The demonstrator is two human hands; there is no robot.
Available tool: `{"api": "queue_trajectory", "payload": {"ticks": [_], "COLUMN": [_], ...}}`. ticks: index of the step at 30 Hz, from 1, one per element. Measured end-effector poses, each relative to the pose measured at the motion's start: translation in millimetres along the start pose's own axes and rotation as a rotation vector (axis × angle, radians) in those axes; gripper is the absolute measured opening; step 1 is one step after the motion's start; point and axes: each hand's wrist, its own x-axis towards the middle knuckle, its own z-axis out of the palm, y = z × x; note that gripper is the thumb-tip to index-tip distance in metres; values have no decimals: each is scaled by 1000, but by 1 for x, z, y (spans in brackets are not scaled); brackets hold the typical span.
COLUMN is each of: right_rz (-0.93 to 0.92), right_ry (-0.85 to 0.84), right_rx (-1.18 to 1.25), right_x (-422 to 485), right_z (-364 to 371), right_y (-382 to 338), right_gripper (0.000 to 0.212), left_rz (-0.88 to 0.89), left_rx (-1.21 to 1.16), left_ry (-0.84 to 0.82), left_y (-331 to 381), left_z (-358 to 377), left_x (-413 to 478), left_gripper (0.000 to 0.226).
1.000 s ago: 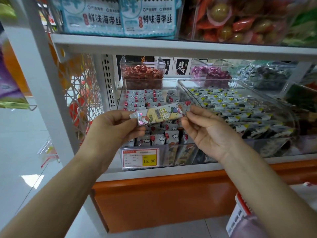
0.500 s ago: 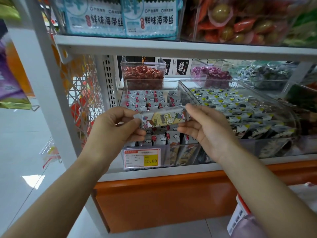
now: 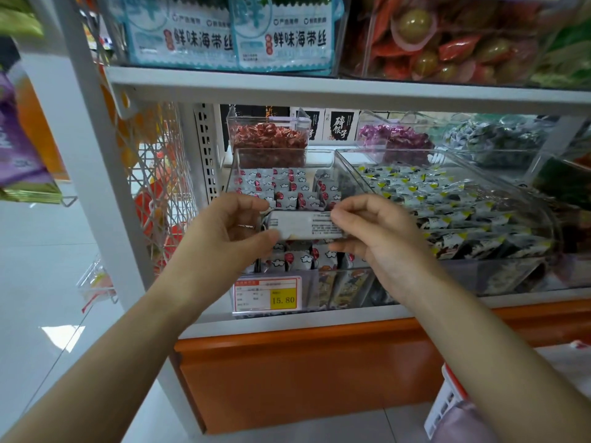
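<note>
A small oblong snack packet (image 3: 303, 226) is held level between both hands, its pale back with fine print facing me. My left hand (image 3: 224, 233) pinches its left end and my right hand (image 3: 377, 233) pinches its right end. The packet hovers just above a clear bin (image 3: 235, 174) filled with several grey-and-red wrapped snacks. A price tag (image 3: 267, 294) reading 15.80 is fixed to the front of that bin.
A second clear bin (image 3: 540, 215) of dark yellow-tipped packets sits to the right. Smaller bins of red (image 3: 268, 140) and purple (image 3: 396, 139) sweets stand behind. A white shelf (image 3: 319, 87) overhangs above. An orange base panel (image 3: 303, 372) runs below, and a wire rack (image 3: 153, 187) hangs at left.
The packet has been turned over between my hands: its colourful cartoon front faced me before, now its pale printed back does. Both hands stay at its ends.
</note>
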Motion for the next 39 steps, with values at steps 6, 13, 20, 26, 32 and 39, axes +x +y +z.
{"api": "queue_trajectory", "payload": {"ticks": [6,13,20,26,32,39], "right_rz": [-60,-230,-226,-54,106,91], "right_ry": [9,38,-36,-132,-166,-351], "right_rx": [-79,-312,-293,-139,-30,43], "right_x": [-1,-4,-4,1,9,10], "right_z": [2,9,10,9,2,-2], "right_y": [-2,-2,1,1,-1,5], "right_gripper": [14,18,15,18,19,28], "left_rz": [65,10,-41,99,113,127], "left_rx": [229,179,120,376,395,417], "left_ry": [-28,-34,-3,54,53,114], "left_y": [3,7,9,8,7,5], "left_z": [1,3,-8,-9,-7,-9], "left_x": [-2,-2,2,1,0,2], "left_gripper": [33,7,18,21,18,23]}}
